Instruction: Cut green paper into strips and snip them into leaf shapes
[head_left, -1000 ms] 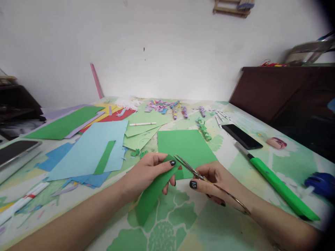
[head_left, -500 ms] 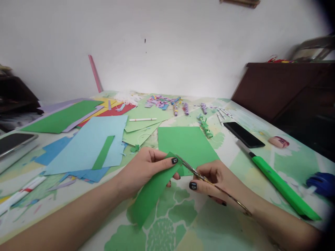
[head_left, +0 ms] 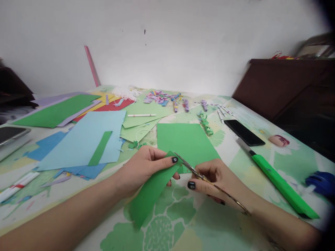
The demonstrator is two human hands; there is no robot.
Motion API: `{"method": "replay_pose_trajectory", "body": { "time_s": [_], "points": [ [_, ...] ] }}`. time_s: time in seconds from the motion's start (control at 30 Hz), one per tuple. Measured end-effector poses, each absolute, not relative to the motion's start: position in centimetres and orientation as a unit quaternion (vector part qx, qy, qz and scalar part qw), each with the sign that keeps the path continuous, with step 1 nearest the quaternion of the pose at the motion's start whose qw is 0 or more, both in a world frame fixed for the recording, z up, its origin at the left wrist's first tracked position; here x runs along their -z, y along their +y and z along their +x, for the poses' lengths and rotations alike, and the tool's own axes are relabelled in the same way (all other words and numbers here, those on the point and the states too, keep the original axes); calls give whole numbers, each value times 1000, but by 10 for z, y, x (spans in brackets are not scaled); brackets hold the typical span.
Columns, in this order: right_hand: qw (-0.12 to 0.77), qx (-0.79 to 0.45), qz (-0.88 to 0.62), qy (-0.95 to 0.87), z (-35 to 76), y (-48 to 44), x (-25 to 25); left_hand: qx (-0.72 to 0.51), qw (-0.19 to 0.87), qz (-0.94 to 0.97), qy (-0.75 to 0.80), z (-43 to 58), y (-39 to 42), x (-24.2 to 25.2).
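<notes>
A green paper strip slants down from my left hand, pinched near its upper end under the thumb. My right hand is closed on a pair of scissors, whose blades point up and left. Their tips meet the strip's top edge, close beside my left thumb. Whether the blades are apart is hard to see. Behind both hands lies a larger green sheet on the table. A narrow green strip rests on a light blue sheet to the left.
Right of my hands lie a green utility knife, a black phone and a blue object. Curled paper rolls and a pile of paper scraps are farther back. Coloured sheets spread at left, near another phone.
The camera view has shifted slightly, moving the background a little. My hands keep nearly the same hold, with the scissor tips still at the strip's upper edge.
</notes>
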State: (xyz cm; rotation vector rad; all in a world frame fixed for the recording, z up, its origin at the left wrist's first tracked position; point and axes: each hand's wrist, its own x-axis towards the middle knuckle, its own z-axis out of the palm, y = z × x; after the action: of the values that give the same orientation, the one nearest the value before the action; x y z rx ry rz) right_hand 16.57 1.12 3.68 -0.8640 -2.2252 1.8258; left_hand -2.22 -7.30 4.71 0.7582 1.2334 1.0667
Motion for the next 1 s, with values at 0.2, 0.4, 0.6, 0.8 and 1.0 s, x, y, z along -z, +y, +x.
{"method": "replay_pose_trajectory", "body": {
  "time_s": [0.2, 0.4, 0.6, 0.8, 1.0],
  "points": [
    [72, -606, -287, -738, 165, 11, -36, -464, 623, 331, 536, -23, -74, -44],
    [63, -576, -292, -760, 166, 11, -33, -467, 623, 333, 532, -23, -75, -43],
    [62, -564, -294, -769, 165, 11, -32, -467, 621, 338, 531, -25, -73, -41],
    [65, -546, -302, -779, 165, 11, -33, -470, 622, 336, 529, -25, -73, -40],
    [66, -538, -304, -784, 165, 11, -33, -473, 630, 329, 521, -26, -72, -41]
  ]
}}
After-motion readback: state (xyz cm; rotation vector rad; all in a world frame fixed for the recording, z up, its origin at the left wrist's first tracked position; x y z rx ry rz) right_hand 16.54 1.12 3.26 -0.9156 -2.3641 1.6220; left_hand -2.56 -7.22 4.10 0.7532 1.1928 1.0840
